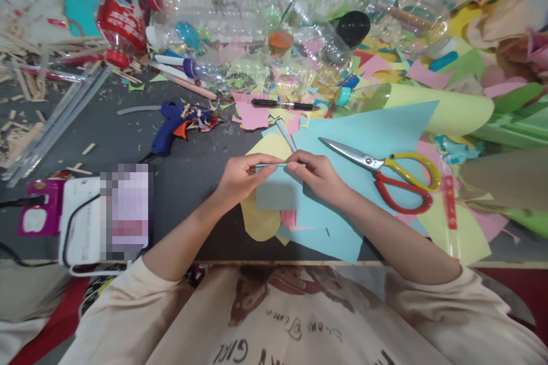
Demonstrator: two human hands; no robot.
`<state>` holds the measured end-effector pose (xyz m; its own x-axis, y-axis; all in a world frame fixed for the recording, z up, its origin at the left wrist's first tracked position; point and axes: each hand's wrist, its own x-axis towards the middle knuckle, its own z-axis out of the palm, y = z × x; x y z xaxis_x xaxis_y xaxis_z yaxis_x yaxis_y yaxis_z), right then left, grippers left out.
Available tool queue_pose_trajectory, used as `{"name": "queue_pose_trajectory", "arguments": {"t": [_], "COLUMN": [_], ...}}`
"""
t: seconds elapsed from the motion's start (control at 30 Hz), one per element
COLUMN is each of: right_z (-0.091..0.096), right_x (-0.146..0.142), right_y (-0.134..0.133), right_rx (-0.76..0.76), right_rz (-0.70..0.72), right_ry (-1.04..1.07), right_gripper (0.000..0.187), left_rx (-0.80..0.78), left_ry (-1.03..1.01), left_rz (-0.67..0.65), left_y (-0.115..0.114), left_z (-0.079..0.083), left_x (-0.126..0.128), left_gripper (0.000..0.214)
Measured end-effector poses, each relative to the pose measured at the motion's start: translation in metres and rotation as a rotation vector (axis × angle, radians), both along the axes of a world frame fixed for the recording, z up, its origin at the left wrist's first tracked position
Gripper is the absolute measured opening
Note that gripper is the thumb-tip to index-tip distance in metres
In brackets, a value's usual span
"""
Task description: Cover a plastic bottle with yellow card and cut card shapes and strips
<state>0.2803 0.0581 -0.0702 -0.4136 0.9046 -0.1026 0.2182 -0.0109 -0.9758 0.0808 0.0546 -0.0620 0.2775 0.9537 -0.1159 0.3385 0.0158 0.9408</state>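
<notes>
A small light-blue piece of paper (277, 193) is pinched along its far edge between both hands. That edge looks narrowly rolled or folded where the fingers meet. My left hand (245, 175) is closed on the left part of the edge, thumb toward me. Close beside it, my right hand (315, 172) grips the right part the same way. A thin rolled blue paper stick (285, 135) lies just beyond the fingertips. Under the hands are a large blue sheet (342, 205) and yellow paper (262, 221). Scissors (377, 166) with yellow and red handles lie to the right.
A blue glue gun (168, 128) lies at the left, beyond a phone (128, 205) and a white power strip (79, 219). Clear plastic bottles (240, 8), a black pen (282, 104) and coloured paper scraps crowd the back. Wooden sticks (25, 80) are scattered far left.
</notes>
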Motion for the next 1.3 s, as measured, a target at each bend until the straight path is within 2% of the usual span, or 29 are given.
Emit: {"name": "queue_pose_trajectory", "arguments": {"t": [0.13,0.5,0.73,1.17,1.3], "right_z": [-0.0011,-0.0003,-0.0024,-0.0020,-0.0020], "right_x": [0.0011,0.0017,0.0010,0.0007,0.0012], "right_y": [0.0014,0.0013,0.0006,0.0013,0.0015], "right_rx": [0.039,0.009,0.033,0.035,0.026], "right_rz": [0.055,0.061,0.051,0.041,0.057], "right_ry": [-0.024,-0.020,-0.025,0.006,0.008], "right_gripper": [0.045,0.034,0.037,0.024,0.025], "left_rx": [0.003,-0.036,-0.060,0.043,0.078], "left_ry": [-0.038,-0.102,-0.058,0.032,0.061], "left_rz": [-0.003,-0.015,-0.171,-0.141,-0.136], "left_y": [-0.0001,0.0004,0.0019,0.0024,0.0014], "left_z": [0.0008,0.0004,0.0015,-0.0012,-0.0023], "left_x": [0.0004,0.0015,0.0002,0.0009,0.0005], "left_gripper": [0.026,0.020,0.037,0.032,0.032]}}
